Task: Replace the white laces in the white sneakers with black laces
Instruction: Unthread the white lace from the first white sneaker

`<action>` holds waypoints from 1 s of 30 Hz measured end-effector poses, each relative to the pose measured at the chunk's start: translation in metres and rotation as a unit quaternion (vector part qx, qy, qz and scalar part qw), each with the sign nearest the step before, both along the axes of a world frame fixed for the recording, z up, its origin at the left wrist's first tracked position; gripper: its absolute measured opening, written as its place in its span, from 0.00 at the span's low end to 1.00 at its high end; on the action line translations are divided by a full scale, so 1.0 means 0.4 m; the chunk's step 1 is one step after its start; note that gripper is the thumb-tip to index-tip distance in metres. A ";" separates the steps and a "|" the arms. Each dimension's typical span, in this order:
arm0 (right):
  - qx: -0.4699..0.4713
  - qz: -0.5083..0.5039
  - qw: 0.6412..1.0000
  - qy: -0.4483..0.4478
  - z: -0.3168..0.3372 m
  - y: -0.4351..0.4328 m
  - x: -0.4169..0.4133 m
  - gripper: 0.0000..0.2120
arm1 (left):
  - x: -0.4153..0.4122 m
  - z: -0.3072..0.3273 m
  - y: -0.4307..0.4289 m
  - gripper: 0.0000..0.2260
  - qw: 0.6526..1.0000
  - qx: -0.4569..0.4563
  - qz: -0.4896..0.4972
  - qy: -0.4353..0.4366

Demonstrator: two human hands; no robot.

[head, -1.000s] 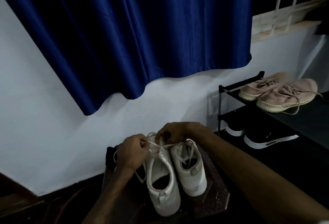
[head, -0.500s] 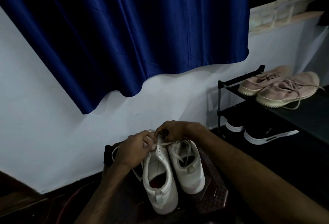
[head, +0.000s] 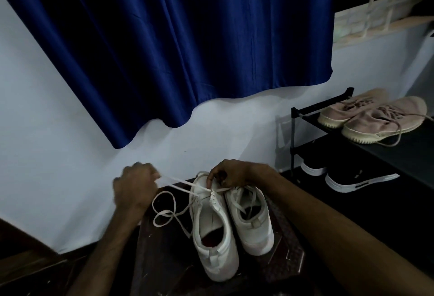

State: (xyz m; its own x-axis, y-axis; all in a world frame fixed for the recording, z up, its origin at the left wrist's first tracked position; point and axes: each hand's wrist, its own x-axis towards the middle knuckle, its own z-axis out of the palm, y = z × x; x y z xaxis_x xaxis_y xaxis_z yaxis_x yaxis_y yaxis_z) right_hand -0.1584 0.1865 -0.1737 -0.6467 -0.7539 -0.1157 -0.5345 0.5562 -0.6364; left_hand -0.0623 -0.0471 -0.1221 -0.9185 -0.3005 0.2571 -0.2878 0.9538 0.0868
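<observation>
Two white sneakers stand side by side on a dark stool [head: 284, 255], heels toward me. The left sneaker [head: 215, 237] has its white lace [head: 175, 181] drawn out sideways to the left, with loose loops lying beside the shoe. My left hand [head: 135, 186] pinches that lace and holds it taut away from the shoe. My right hand [head: 231, 173] grips the toe end of the left sneaker, fingers curled at the front eyelets. The right sneaker [head: 252, 222] still carries a white lace. No black laces are in view.
A black shoe rack [head: 298, 112] stands at the right with a pink pair [head: 375, 117] on top and a black pair [head: 357, 178] below. A blue curtain [head: 176, 44] hangs over the white wall behind the stool. Dark floor lies around.
My left hand has moved left and away from the shoe, pulling a length of white lace out of the eyelets. My right hand has stayed at the toe.
</observation>
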 end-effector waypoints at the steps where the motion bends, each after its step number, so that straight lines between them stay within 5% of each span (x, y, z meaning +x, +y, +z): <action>1: 0.003 0.001 1.000 -0.002 0.000 -0.001 0.000 0.21 | 0.002 -0.001 -0.024 0.07 0.999 0.020 0.028 -0.026; 4: 0.011 0.002 1.000 -0.005 -0.001 -0.001 -0.002 0.21 | 0.016 -0.028 -0.016 0.08 0.994 -0.008 0.019 -0.106; 7: 0.012 0.001 1.000 -0.008 0.001 -0.002 0.002 0.20 | 0.017 -0.049 0.058 0.10 0.987 0.078 -0.134 -0.042; 11: 0.027 -0.016 0.999 0.006 0.002 -0.004 0.006 0.21 | 0.007 -0.050 0.174 0.07 0.964 0.095 -0.231 -0.095; 20: 0.040 -0.024 0.999 -0.008 0.008 -0.005 0.007 0.23 | 0.007 -0.048 0.191 0.06 0.985 0.011 -0.161 -0.059; 26: 0.058 -0.009 0.998 -0.010 0.020 -0.012 0.010 0.19 | 0.019 -0.044 0.054 0.07 0.998 0.041 0.011 0.034; 30: 0.107 0.003 0.991 0.075 0.043 -0.016 0.028 0.14 | 0.039 -0.069 -0.006 0.08 0.998 0.007 0.055 0.031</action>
State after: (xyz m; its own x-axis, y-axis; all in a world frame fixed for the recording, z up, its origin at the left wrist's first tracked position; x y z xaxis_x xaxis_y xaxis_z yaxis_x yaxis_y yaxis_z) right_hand -0.1471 0.1802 -0.1563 -0.6647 -0.7260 -0.1765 -0.6178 0.6669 -0.4166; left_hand -0.0467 -0.0496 -0.1499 -0.8622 -0.4027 0.3073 -0.3846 0.9152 0.1205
